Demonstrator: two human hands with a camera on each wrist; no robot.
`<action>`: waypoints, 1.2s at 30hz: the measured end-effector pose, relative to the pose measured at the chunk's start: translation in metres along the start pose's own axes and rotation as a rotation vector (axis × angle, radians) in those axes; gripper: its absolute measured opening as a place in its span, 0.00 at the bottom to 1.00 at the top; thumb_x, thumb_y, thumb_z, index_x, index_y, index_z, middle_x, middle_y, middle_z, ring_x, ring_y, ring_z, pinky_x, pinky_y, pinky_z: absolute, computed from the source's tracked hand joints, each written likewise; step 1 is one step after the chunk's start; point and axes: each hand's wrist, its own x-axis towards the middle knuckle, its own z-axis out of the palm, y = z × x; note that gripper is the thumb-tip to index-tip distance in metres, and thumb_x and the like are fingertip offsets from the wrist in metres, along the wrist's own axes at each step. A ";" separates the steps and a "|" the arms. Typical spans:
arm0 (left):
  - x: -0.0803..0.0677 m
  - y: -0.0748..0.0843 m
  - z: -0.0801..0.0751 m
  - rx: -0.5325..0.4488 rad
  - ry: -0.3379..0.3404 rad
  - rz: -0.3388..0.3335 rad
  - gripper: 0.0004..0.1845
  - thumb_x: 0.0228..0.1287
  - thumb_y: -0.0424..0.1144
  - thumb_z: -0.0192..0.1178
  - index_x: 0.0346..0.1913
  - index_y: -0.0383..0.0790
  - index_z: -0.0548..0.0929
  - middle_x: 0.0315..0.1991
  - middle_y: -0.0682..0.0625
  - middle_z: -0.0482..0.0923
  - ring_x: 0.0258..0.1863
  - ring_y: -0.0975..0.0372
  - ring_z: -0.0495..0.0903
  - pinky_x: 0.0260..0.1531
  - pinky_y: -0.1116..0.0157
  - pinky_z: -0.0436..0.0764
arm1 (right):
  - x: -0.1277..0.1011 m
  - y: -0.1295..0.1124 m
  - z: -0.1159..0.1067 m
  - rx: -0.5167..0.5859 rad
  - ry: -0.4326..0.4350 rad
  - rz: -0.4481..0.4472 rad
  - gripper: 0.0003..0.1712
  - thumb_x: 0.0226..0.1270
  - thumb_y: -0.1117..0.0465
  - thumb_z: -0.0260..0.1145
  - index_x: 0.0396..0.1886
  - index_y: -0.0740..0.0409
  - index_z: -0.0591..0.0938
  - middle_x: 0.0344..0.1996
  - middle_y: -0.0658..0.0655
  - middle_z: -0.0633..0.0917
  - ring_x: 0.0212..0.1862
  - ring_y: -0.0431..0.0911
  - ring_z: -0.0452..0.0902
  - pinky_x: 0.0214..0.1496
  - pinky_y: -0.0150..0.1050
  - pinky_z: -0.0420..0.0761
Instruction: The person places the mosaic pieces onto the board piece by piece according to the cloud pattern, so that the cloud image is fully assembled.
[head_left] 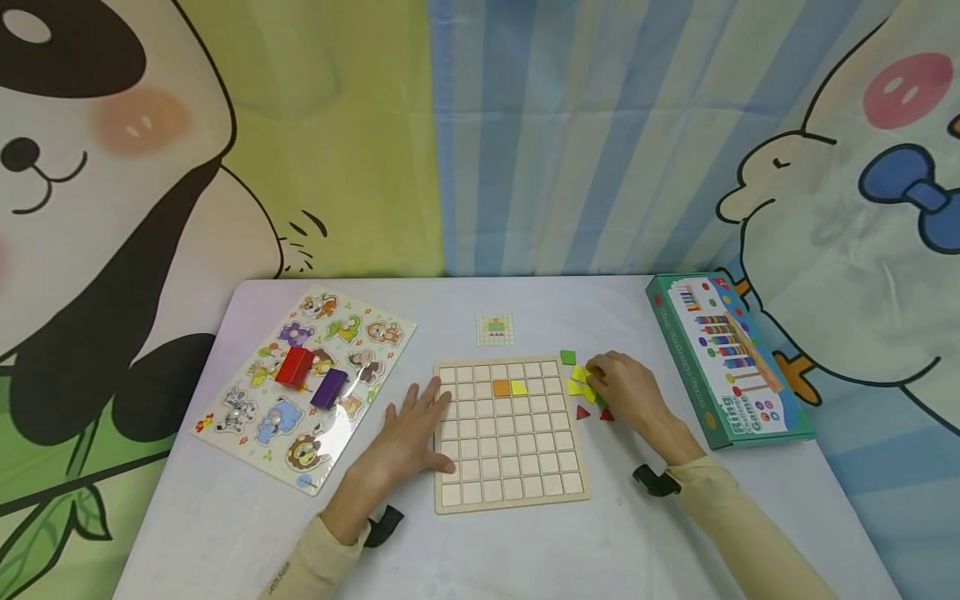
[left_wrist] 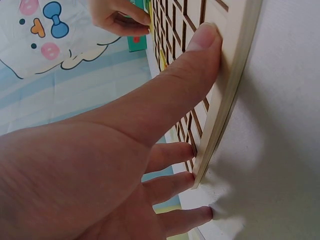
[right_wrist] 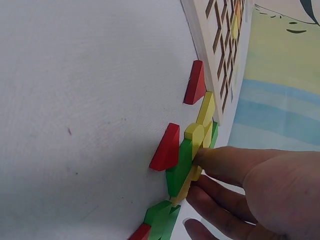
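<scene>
Nearest to us, two cream sleeves reach in over the white table, a black strap at each wrist. Next we find the wooden grid board, lying flat on the table between the hands. The left hand is spread and relaxed along its left side; in the left wrist view we see the thumb tip resting on the rim. To the right of the board lie two red triangles, and just beyond them a small cluster of yellow pieces. The right hand bends down over this cluster, fingertips touching it; we cannot tell whether they pinch a piece. Farther up the grid, we see an orange square and a yellow square side by side, second row from the far edge. A green square lies near the board's far right corner. Well to the left, a red block and a purple block rest on an animal puzzle; to the right lies a green box. Beyond the board we see a small pattern card, then a striped curtain.
</scene>
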 end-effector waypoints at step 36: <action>0.000 0.001 0.000 -0.003 -0.010 -0.002 0.59 0.44 0.47 0.80 0.79 0.37 0.60 0.83 0.40 0.41 0.81 0.37 0.40 0.72 0.27 0.44 | -0.005 -0.034 0.010 0.048 0.116 -0.384 0.17 0.59 0.60 0.77 0.47 0.61 0.88 0.37 0.54 0.86 0.38 0.44 0.79 0.36 0.39 0.84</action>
